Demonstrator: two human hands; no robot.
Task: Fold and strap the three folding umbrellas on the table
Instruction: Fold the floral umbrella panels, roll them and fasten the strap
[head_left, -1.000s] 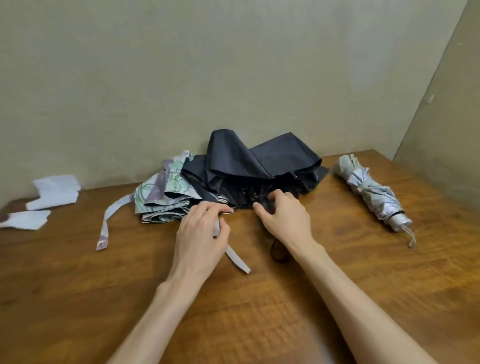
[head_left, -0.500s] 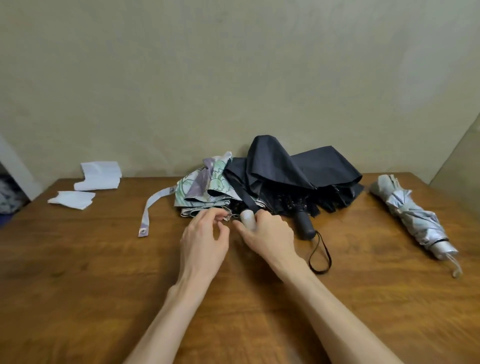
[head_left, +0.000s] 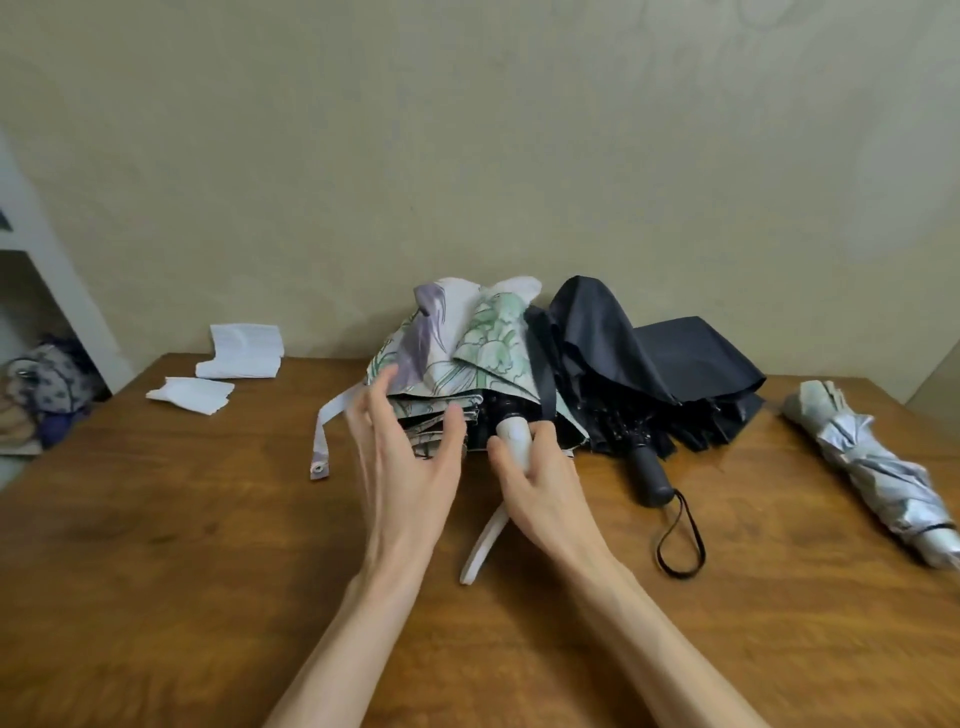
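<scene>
A plain beige wall (head_left: 467, 156) fills the upper half of the frame, and below it a brown wooden table (head_left: 208, 571) stretches across the whole width. At centre frame lies a pale folding umbrella printed with green and purple flowers (head_left: 467, 353), its canopy collapsed but loose and unstrapped, heaped toward the wall. The right hand (head_left: 540, 488) has its fingers and thumb wrapped round the umbrella's white plastic handle (head_left: 511, 436), which points toward the lower edge of the frame. The left hand (head_left: 410, 457) sits just left of it, wide and holding nothing, fingers straight and spread at the folded canopy edge; motion blur hides whether they touch the fabric. A long white fabric strap (head_left: 324, 431) with a metal snap at its end hangs from the canopy onto the table at centre left, and a second white strip (head_left: 483, 545) trails out beneath the right hand. Touching the floral canopy on its right side is a black folding umbrella (head_left: 649, 364), also loose, with its black handle (head_left: 649, 478) and black cord loop (head_left: 680, 540) lying on the wood. Well apart, at the right edge, a silver folding umbrella (head_left: 872, 467) lies rolled into a bundle. Two white folded papers (head_left: 244, 353) rest at centre left, and a white shelf unit (head_left: 41, 249) stands at the left edge.
</scene>
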